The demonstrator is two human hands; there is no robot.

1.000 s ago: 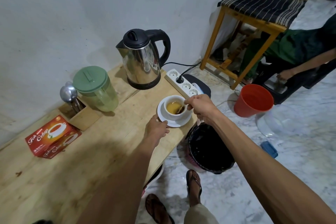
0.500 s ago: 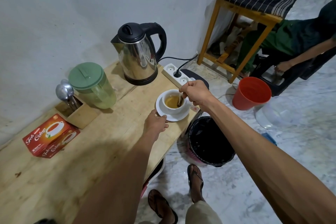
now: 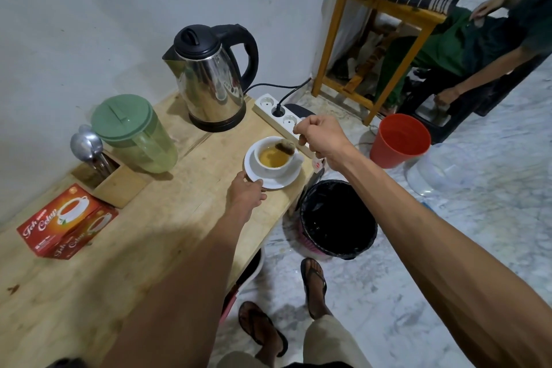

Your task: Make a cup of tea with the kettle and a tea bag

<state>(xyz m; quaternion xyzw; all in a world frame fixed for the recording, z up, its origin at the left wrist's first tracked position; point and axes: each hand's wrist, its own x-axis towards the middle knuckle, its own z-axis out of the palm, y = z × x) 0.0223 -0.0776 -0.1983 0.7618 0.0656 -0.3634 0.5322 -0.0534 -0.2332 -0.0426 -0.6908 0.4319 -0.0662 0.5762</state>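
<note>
A white cup of amber tea stands on a white saucer near the right edge of the wooden table. My left hand grips the saucer's near rim. My right hand pinches the string of a wet brown tea bag, which hangs tilted just above the tea at the cup's far rim. The paper tag dangles below my right wrist. The steel kettle with black lid and handle sits on its base behind the cup.
A white power strip lies at the table's far right. A green-lidded jug, a wooden box of spoons and a red tea box stand to the left. On the floor are a black-lined bin, a red bucket and another person seated.
My right hand has risen and lifted the tea bag out of the tea to the cup's far rim. My left hand has stayed on the saucer.
</note>
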